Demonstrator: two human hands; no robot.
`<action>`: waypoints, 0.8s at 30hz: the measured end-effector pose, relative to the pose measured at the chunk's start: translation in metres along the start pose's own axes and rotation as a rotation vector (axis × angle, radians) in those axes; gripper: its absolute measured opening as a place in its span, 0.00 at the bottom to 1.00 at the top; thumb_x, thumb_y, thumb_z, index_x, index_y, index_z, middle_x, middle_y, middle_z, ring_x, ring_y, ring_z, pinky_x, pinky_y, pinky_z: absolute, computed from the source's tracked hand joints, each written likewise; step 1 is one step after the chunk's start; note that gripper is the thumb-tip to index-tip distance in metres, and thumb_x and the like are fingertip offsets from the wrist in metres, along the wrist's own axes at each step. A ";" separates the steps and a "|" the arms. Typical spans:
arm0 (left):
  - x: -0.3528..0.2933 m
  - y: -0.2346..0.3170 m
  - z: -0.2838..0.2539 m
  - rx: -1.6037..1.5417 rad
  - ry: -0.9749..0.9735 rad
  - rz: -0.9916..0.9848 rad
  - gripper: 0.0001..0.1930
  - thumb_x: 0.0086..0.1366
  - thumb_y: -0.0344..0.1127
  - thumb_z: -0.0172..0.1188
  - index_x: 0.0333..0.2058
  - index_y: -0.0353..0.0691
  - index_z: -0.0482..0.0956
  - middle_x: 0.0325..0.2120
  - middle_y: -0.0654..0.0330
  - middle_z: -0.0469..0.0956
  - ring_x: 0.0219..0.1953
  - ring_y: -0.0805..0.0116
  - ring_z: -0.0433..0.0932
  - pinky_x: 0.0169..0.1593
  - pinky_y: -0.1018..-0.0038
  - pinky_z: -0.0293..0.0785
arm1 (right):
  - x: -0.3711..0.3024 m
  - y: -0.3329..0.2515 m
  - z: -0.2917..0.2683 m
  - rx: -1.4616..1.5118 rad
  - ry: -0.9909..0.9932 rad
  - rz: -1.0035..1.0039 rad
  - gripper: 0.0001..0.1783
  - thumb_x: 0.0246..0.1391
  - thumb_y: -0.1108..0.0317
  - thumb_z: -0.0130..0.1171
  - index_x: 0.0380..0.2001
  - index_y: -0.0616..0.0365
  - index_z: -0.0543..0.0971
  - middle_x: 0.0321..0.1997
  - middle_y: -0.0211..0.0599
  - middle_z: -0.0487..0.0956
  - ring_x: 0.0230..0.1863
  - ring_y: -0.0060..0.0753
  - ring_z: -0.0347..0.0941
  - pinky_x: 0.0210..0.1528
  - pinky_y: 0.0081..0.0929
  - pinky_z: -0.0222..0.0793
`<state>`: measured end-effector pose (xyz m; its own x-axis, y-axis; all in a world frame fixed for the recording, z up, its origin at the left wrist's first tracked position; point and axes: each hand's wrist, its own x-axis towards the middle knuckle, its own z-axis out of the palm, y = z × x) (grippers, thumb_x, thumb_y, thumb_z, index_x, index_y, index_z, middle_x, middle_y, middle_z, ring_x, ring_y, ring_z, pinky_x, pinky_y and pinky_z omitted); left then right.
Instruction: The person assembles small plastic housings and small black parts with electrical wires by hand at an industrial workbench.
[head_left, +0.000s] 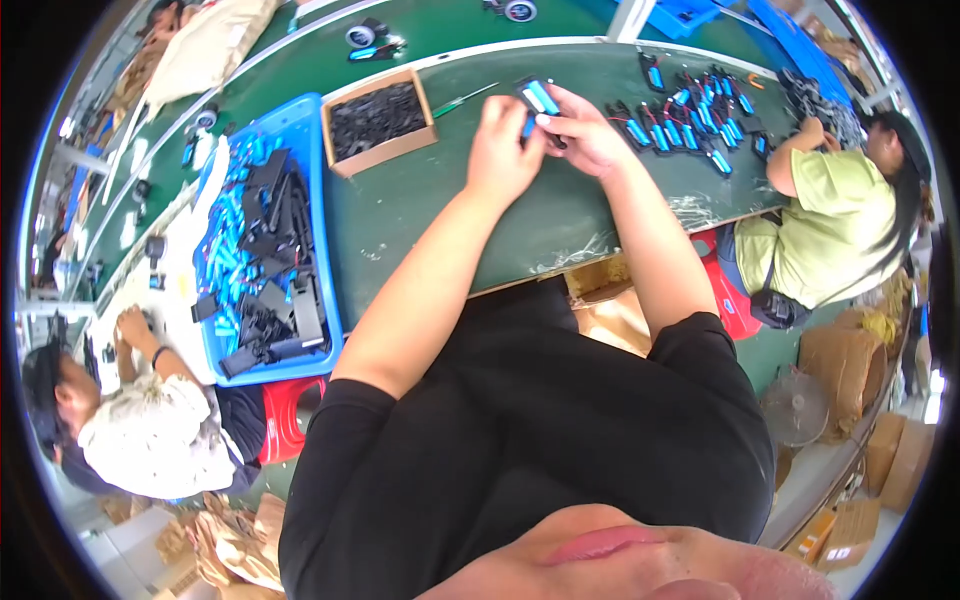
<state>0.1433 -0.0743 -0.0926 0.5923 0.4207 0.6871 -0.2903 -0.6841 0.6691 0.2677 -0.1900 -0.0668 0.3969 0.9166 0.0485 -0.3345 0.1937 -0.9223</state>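
Observation:
Both hands meet above the green workbench (400,225), around a small black plastic case with a blue cylindrical battery (540,97) in it. My right hand (588,132) grips the case from the right, with thumb and fingers closed on it. From the other side my left hand (503,152) is closed at its lower end, where a bit of blue shows by the fingers. What else the left fingers pinch is hidden. A screwdriver with a green handle (447,108) lies on the bench just left of my left hand.
Left stands a blue tub (322,225) of blue batteries and black cases, beside a cardboard box (385,160) of small black parts. Several battery-filled cases (690,120) lie at right. Co-workers sit left (150,440) and right (830,215). A conveyor (440,45) runs behind.

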 end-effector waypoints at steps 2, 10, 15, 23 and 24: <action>-0.003 -0.006 -0.003 -0.042 -0.117 -0.016 0.22 0.61 0.33 0.68 0.53 0.34 0.75 0.48 0.45 0.75 0.39 0.46 0.83 0.42 0.58 0.82 | 0.001 -0.003 0.003 0.040 0.159 0.105 0.23 0.56 0.71 0.69 0.55 0.55 0.76 0.41 0.29 0.80 0.37 0.22 0.75 0.33 0.24 0.67; -0.038 0.061 -0.047 -0.019 -0.084 0.091 0.23 0.62 0.32 0.65 0.55 0.42 0.71 0.51 0.50 0.74 0.32 0.56 0.83 0.36 0.62 0.82 | -0.003 -0.036 -0.130 -1.305 1.303 -0.673 0.29 0.46 0.61 0.79 0.47 0.65 0.80 0.43 0.47 0.84 0.41 0.48 0.81 0.49 0.48 0.78; -0.083 0.084 -0.120 -0.163 -0.427 0.205 0.06 0.65 0.33 0.63 0.40 0.47 0.85 0.30 0.61 0.85 0.30 0.58 0.83 0.35 0.62 0.79 | -0.026 -0.054 -0.225 -0.878 1.323 -0.357 0.49 0.41 0.59 0.82 0.62 0.74 0.70 0.61 0.59 0.78 0.58 0.52 0.77 0.65 0.48 0.71; -0.094 0.093 -0.331 0.559 -0.039 -0.042 0.09 0.66 0.31 0.63 0.43 0.43 0.87 0.28 0.58 0.85 0.28 0.62 0.85 0.35 0.68 0.81 | -0.012 -0.037 -0.198 -1.565 1.589 -0.139 0.24 0.45 0.45 0.65 0.48 0.30 0.89 0.67 0.54 0.68 0.60 0.60 0.68 0.60 0.57 0.66; -0.100 0.083 -0.351 0.620 0.077 -0.107 0.09 0.67 0.31 0.63 0.44 0.42 0.87 0.30 0.56 0.86 0.30 0.64 0.86 0.36 0.70 0.81 | -0.005 -0.030 -0.181 -1.670 1.618 -0.293 0.22 0.43 0.45 0.66 0.44 0.32 0.90 0.61 0.48 0.72 0.57 0.53 0.66 0.57 0.55 0.65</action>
<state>-0.2036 0.0358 -0.0064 0.5316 0.5315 0.6594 0.2700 -0.8443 0.4628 0.4305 -0.2635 -0.1088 0.6673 -0.1491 0.7298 0.2280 -0.8919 -0.3906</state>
